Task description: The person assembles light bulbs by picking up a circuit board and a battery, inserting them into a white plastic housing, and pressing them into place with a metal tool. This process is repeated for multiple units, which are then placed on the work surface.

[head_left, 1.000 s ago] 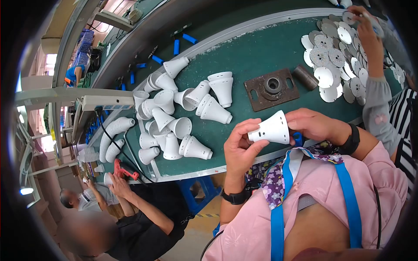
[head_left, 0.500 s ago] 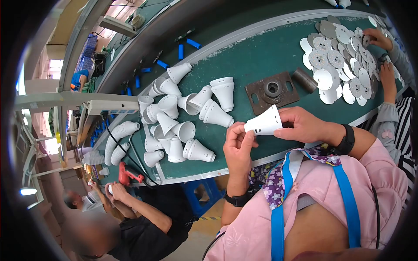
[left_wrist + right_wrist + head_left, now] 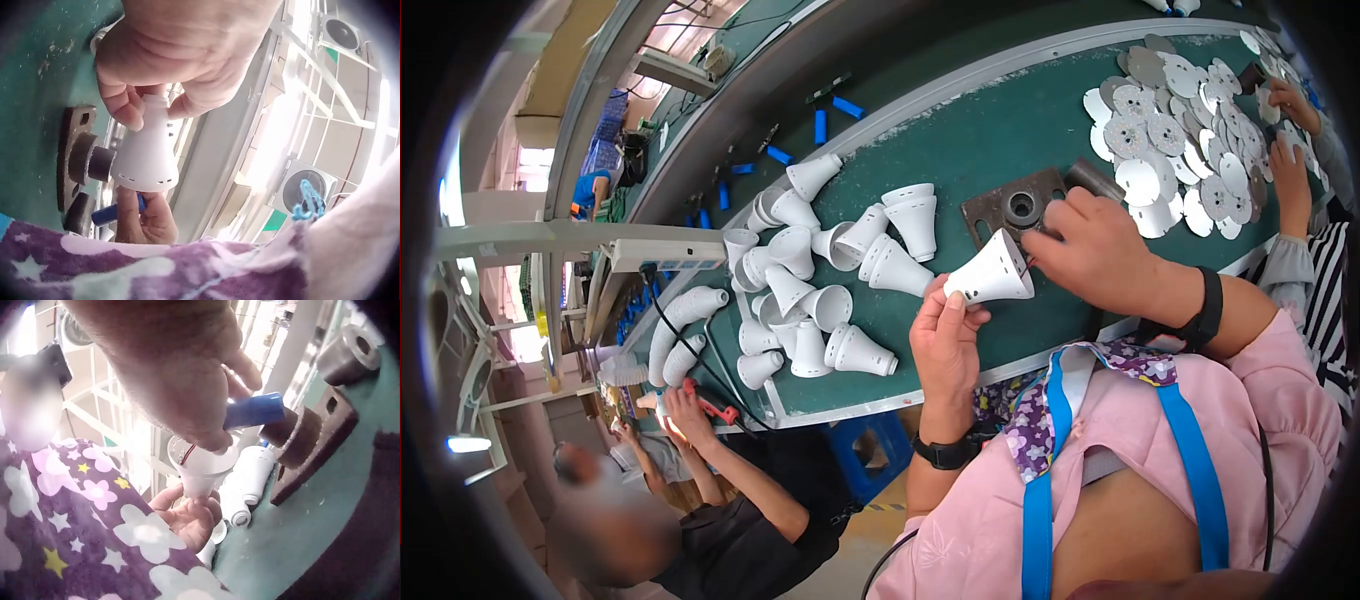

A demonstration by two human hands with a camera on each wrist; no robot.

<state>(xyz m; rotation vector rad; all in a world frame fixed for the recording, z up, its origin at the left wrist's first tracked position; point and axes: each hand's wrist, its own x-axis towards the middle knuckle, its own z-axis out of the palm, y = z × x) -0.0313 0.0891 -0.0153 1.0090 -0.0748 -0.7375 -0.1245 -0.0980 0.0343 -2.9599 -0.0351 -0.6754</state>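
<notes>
My left hand (image 3: 945, 345) pinches the narrow neck of a white cone-shaped lamp housing (image 3: 997, 272), tilted over the table's near side. Its wide mouth faces my right hand (image 3: 1100, 250). In the right wrist view, right fingers and thumb grip a blue cylindrical battery (image 3: 256, 411) just above the mouth of the housing (image 3: 200, 472). Thin red and dark wires (image 3: 187, 454) show inside that mouth. The battery (image 3: 106, 215) also shows past the wide rim in the left wrist view; the right hand hides it in the head view.
A rusty metal fixture (image 3: 995, 205) and a metal cylinder (image 3: 1090, 178) lie behind my right hand. More white housings (image 3: 808, 350) cover the table's left. Metal discs (image 3: 1140, 182) pile up right, near another person's hands (image 3: 1288, 180). A seated person (image 3: 740, 490) is at left by a red tool (image 3: 718, 405).
My right hand has risen from the housing's wide rim toward the metal fixture. The housing has tipped, its wide end lower. At right, the other person's hands have moved among the discs.
</notes>
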